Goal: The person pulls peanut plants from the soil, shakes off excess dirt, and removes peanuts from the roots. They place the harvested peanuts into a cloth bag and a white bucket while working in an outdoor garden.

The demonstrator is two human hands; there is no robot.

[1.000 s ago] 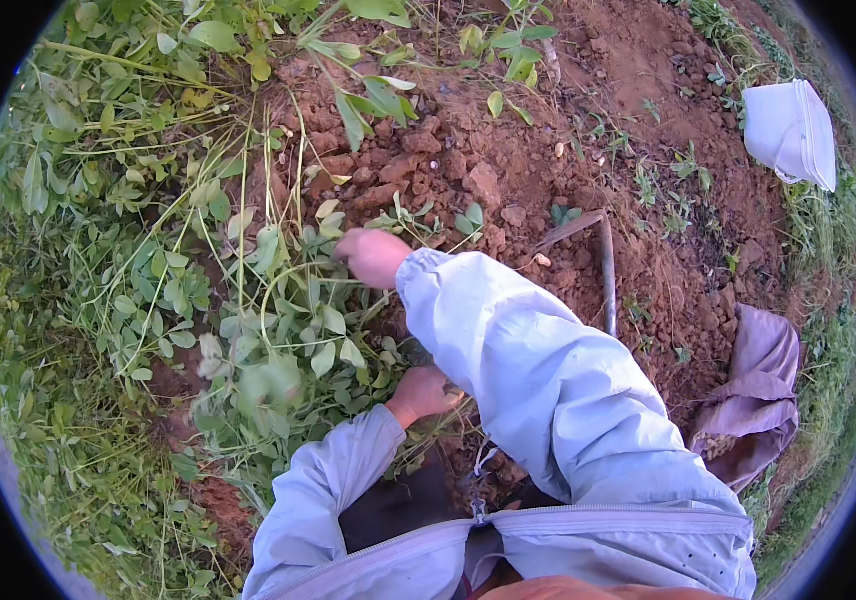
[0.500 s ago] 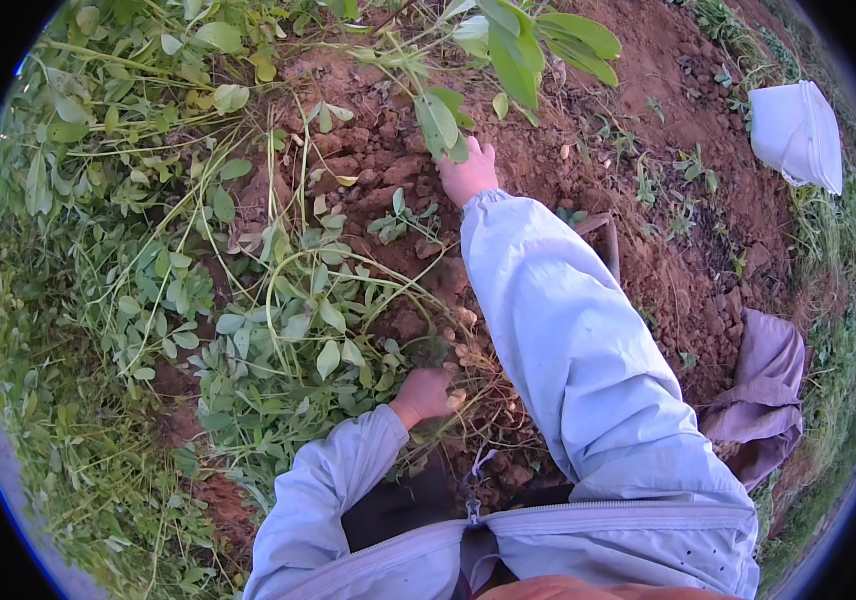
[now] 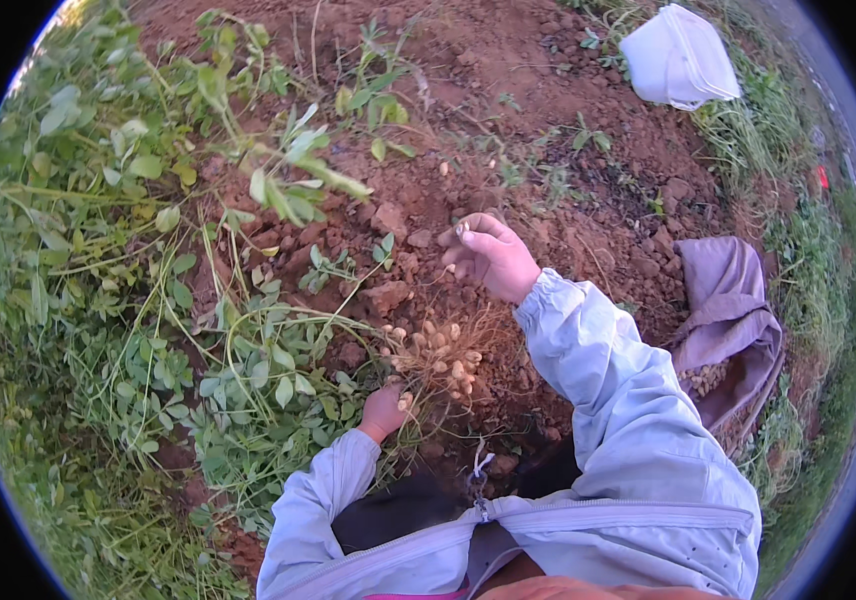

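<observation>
A peanut plant lies across the soil in front of me, its leafy stems to the left and its root end bearing a cluster of peanuts (image 3: 440, 358). My left hand (image 3: 385, 412) is closed round the plant's stems (image 3: 333, 320), just beside that cluster; its fingers are partly hidden. Above and to the right of the roots, my right hand (image 3: 500, 262) hangs over the loose soil with its fingers curled. At its fingertips shows a small pale thing that looks like a peanut (image 3: 463, 230).
A white bucket (image 3: 673, 60) lies tilted at the far right. Nearer on the right is a greyish-purple cloth sack (image 3: 723, 290) with peanuts in its mouth (image 3: 705, 380). Dense green plants (image 3: 78, 300) fill the left side. Reddish clods (image 3: 388, 295) cover the middle.
My right hand has drawn back nearer from its far reach, its fingers now curled in view. The view has shifted and the peanut cluster shows uncovered. My left hand keeps its hold.
</observation>
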